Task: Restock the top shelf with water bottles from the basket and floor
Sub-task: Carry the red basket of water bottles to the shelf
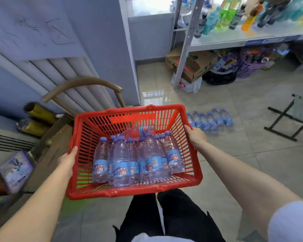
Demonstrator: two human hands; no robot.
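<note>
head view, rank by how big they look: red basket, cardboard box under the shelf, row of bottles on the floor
1. red basket, though it is nearest the camera.
2. cardboard box.
3. row of bottles on the floor, close to the box; unsure.

One red basket (129, 110) mid-frame holds about ten upright water bottles (121, 159), too tightly packed to count surely, plus one lying bottle (146, 128). Six floor bottles (210, 120) sit right of centre.

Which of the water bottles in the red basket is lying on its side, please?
The lone bottle at the far end of the basket, behind the upright cluster; every other one stands cap-up.
</note>
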